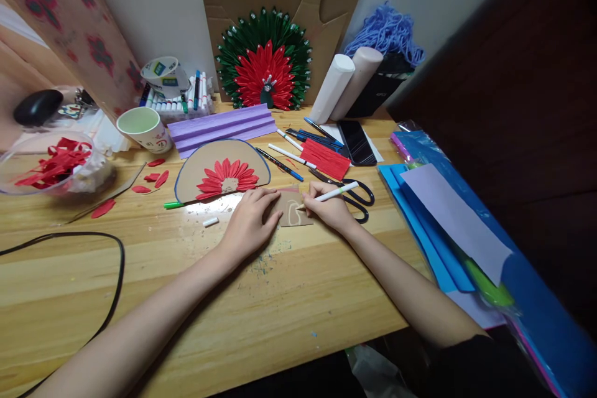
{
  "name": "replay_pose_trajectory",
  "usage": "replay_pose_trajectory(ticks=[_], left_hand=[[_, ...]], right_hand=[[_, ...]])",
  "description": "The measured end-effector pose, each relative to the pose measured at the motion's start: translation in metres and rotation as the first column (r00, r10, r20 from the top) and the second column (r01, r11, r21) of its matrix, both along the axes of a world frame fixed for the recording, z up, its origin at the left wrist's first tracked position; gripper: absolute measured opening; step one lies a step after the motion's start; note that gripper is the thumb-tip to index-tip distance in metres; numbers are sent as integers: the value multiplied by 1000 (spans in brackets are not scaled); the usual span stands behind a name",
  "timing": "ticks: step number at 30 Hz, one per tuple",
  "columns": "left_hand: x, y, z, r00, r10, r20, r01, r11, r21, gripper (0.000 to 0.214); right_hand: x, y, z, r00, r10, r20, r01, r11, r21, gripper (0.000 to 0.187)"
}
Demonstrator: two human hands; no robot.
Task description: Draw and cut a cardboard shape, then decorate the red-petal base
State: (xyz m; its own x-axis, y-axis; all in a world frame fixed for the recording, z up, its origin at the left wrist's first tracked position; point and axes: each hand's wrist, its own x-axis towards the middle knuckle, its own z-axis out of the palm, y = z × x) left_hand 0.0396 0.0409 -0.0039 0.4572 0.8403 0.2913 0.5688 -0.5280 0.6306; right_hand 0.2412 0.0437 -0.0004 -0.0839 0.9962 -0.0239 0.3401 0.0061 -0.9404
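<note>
My right hand (330, 208) grips a white marker pen (338, 191), its tip touching a small piece of brown cardboard (285, 216). A pale curved outline shows on that cardboard. Flat across the cardboard's left side lies my left hand (254, 219), fingers stretched out. A white pen cap (211, 222) rests on the wood left of it. Just beyond is a half-round cardboard (200, 168) edged in blue, with red paper petals (227, 175) fanned on it. Black-handled scissors (359, 202) lie beside my right hand, partly hidden by it.
A red and green paper peacock (264, 59) stands against cardboard at the back. A paper cup (144, 130) and a bowl of red scraps (51, 161) are left. Red crepe paper (325, 158), a phone (358, 142) and blue sheets (420, 217) lie right. A black cable (122, 255) curves front left.
</note>
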Motion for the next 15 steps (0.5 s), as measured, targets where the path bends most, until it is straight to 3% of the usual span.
replay_pose_trajectory(ticks=[3,10,15], left_hand=[[0,0,-1,1000,0,-3,0,1000,0,32],[-1,0,-2,1000,-2,-5,2,1000,-2,32],[-1,1,0,1000,-12,0,12,1000,-8,31]], right_hand=[[0,0,1,997,70,22,-69,997,-28,29],[3,2,2,996,84,-9,-84,995,-45,31],[2,5,1,977,-45,-207,37,998,-42,24]])
